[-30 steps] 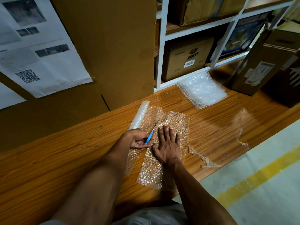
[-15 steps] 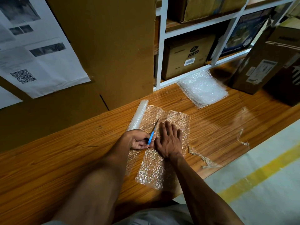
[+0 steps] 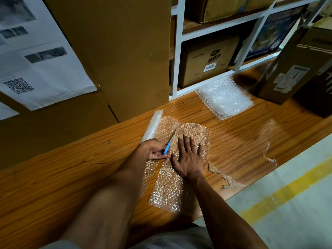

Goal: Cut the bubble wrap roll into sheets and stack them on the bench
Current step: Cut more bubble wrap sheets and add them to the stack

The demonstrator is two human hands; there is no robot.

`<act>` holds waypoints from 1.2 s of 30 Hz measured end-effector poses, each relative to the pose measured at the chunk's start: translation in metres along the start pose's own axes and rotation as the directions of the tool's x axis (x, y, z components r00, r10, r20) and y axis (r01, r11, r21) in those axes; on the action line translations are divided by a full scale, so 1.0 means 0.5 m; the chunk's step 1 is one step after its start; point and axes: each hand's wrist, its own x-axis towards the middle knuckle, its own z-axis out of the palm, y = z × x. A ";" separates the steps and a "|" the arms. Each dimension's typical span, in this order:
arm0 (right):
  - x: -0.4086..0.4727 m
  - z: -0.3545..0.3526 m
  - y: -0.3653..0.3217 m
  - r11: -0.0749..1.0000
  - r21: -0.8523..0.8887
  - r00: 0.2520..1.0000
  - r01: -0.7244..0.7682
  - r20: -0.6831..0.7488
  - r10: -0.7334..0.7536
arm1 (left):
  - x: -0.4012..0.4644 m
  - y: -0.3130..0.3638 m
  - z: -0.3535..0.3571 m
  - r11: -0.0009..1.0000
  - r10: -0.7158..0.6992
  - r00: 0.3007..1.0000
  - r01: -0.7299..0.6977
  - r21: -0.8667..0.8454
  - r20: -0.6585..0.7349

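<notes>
The bubble wrap (image 3: 172, 177) lies unrolled flat on the wooden surface (image 3: 53, 186), its near end reaching almost to the front edge. Its far-left side is still wound into a roll (image 3: 152, 126) that rests on the surface just beside the flat part. The right hand (image 3: 188, 157) lies palm down on the flat wrap with fingers straight and spread, pressing it to the surface. The left hand (image 3: 155, 150) sits just beside it, fingers curled round the blue handle of a knife (image 3: 168, 143), whose blade points away from the person and lies on the wrap between the roll and the right hand's fingers. Farther back and to the right, a stack of cut sheets (image 3: 224, 97) lies on the surface below a white shelf (image 3: 177, 51) holding cardboard boxes (image 3: 206, 60). Thin torn strips of plastic film (image 3: 224, 177) lie to the right of the wrap near the front edge. Printed papers (image 3: 45, 60) hang on the brown board at the left.
</notes>
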 end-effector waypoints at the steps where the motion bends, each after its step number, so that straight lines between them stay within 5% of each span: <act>1: 0.001 0.002 0.000 1.000 0.000 1.000 0.000 -0.002 0.000 | 0.003 -0.002 -0.001 1.000 0.012 1.000 -0.012 0.000 -0.013; 36: 0.002 -0.003 0.000 1.000 -0.010 0.999 -0.016 0.036 0.017 | 0.030 0.073 0.015 0.995 -0.001 1.000 -0.002 0.096 0.023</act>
